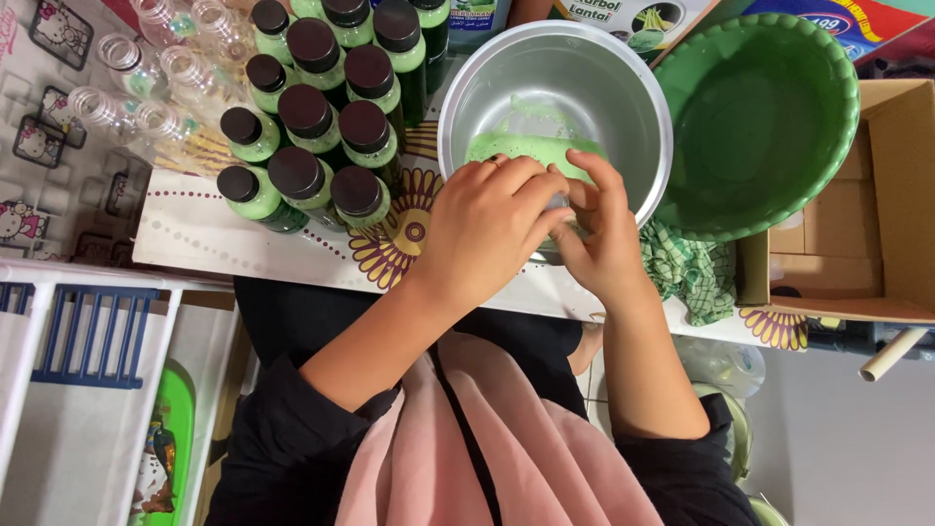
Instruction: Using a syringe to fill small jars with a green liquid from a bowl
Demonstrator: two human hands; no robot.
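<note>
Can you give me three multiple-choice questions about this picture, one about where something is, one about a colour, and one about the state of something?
1. Where do the capped bottles stand?
A. Inside the cardboard box
B. On the table to the left of the metal pot
C. In the green basin

2. What colour are the caps on the filled bottles?
A. White
B. Yellow
C. Dark brown

3. What state is the green basin in?
A. Empty
B. Full of bottles
C. Covered by a lid

Answers:
1. B, the filled bottles cluster on the table beside the metal pot, on its left.
2. C, every cap seen from above is dark brown.
3. A, only its bare green inside shows.

Both hands, left hand and right hand, meet at the pot's near rim.
</note>
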